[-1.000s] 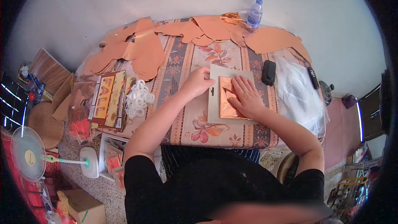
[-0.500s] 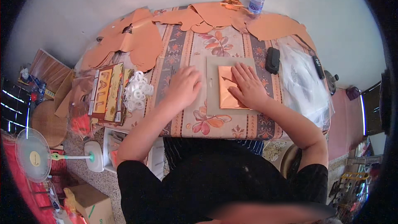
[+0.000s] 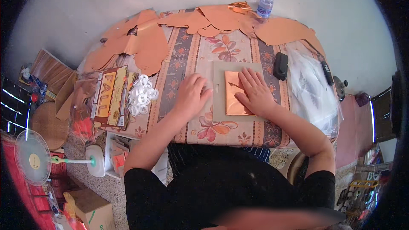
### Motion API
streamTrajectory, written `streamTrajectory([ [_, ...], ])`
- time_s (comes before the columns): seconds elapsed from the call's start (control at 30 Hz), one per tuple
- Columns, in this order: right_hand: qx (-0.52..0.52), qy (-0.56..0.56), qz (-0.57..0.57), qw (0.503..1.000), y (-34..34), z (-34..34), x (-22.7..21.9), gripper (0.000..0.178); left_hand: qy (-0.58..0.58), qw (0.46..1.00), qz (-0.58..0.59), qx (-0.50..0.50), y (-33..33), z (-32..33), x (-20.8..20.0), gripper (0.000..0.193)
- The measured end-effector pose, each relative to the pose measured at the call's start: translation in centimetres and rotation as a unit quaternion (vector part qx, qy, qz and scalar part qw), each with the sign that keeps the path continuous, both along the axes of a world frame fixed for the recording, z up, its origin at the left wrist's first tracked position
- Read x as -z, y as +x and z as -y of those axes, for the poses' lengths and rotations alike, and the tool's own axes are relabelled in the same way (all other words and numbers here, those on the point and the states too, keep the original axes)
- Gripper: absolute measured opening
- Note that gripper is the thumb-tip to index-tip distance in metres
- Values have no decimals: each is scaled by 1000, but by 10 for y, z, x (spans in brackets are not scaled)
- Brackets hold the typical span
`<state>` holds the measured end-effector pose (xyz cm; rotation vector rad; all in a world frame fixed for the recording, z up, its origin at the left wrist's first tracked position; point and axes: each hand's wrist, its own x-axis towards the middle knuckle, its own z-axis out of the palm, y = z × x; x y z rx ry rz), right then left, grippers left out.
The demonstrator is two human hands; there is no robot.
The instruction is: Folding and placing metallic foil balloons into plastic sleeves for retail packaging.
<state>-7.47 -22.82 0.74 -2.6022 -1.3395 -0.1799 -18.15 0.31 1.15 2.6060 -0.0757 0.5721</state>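
My right hand [image 3: 257, 94] lies flat, fingers stretched out, on a shiny copper-coloured folded foil sheet [image 3: 232, 98]. Beneath the foil is a grey-beige cardboard sheet [image 3: 218, 113] with a small slot near its left side. My left hand [image 3: 192, 96] rests on the patterned tablecloth just left of the cardboard, its fingers loosely bent and the thumb apart from them. Nothing shows in it, though its palm side is hidden.
White rings [image 3: 142, 96] lie in a pile beside flat printed packs [image 3: 110, 96] at the left. Orange cut-out sheets [image 3: 149, 47] line the far edge, near a water bottle [image 3: 265, 4]. To the right are a black case [image 3: 280, 65] and clear plastic bags [image 3: 313, 96].
My left hand has shifted slightly right, closer to the cardboard edge. My right hand stays flat on the foil. The whole view has tilted a little.
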Motion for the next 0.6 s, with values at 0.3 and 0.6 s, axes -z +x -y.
streamTrajectory([
  [0.3, -7, 4, 7, 1000, 2, 1, 2, 66, -27, 999, 43, -10, 11, -7, 7, 22],
  [0.6, -1, -7, 10, 1000, 1, -1, 0, 66, -107, 993, 35, -46, 13, -7, 10, 17],
])
